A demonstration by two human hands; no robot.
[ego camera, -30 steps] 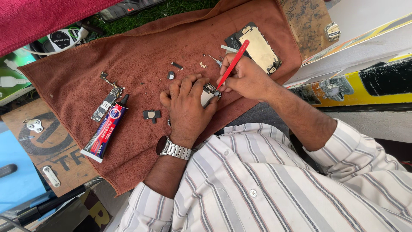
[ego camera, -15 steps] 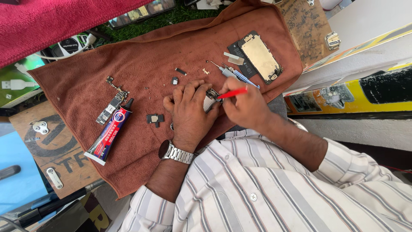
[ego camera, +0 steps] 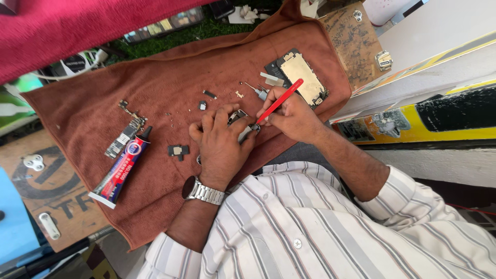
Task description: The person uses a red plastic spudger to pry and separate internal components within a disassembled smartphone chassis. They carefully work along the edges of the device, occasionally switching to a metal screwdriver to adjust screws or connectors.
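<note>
My left hand, with a metal wristwatch, presses down on a small metal phone part on the brown towel. My right hand grips a thin red tool like a pen. Its tip touches the part at my left fingertips. Just beyond my right hand lies an opened phone body with a gold-coloured plate.
A red and blue glue tube and a narrow circuit board lie left on the towel. A small black component, tiny screws and a small screwdriver lie about my hands. A wooden board sits at the far right.
The red tool has swung from lying nearly flat to a steeper slant, its tip staying at the part. My left hand stays on the part.
</note>
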